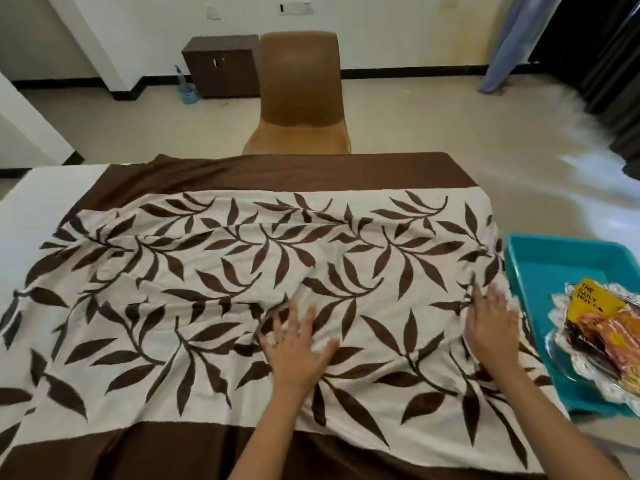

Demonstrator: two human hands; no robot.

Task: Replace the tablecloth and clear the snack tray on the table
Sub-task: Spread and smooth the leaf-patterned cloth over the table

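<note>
The leaf-print tablecloth [207,271] lies wrinkled across centre frame. Left hand [298,344] and right hand [491,327] press flat on it, grip wide, holding nothing. Next: smooth the creases. The snack tray [519,258], at the right edge, seemingly awaits clearing.

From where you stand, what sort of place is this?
Probably a hotel or guest room, though it could be a plain room at home: a leaf-print tablecloth spread out, a brown chair behind it, a small dark cabinet by the wall, and a blue tray holding packaged snacks.
</note>
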